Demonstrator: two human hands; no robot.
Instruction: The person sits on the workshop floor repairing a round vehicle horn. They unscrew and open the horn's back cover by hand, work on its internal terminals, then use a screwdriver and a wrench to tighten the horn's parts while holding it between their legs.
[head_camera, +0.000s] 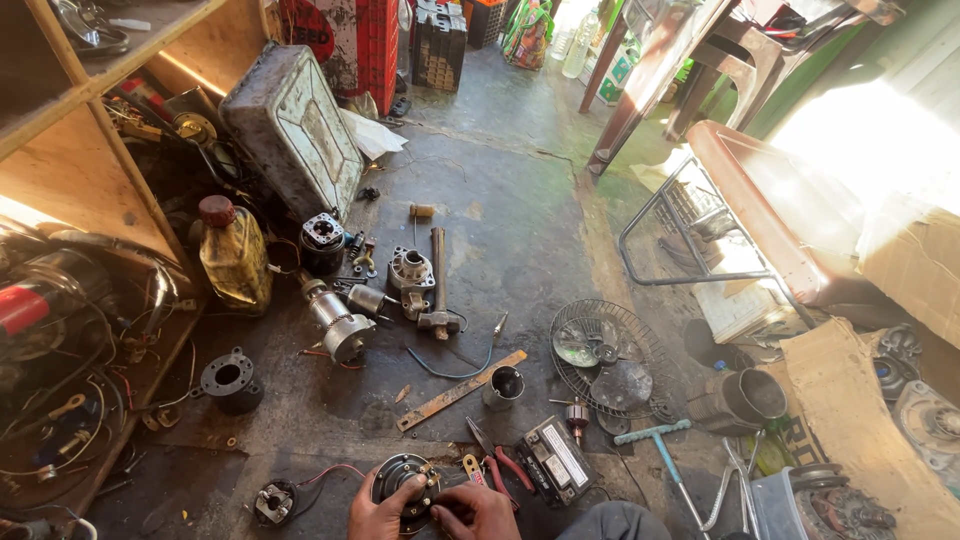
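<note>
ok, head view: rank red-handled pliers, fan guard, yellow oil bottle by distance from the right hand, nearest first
1. red-handled pliers: just above the right hand, on the floor.
2. fan guard: farther up and to the right, lying flat.
3. yellow oil bottle: farthest, far upper left by the wooden shelf.

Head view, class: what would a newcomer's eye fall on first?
Bottom centre, the left hand and right hand grip a round black motor part with red wires. Metal parts litter the dark floor, notably a fan grille at right and a yellow bottle at left.
</note>
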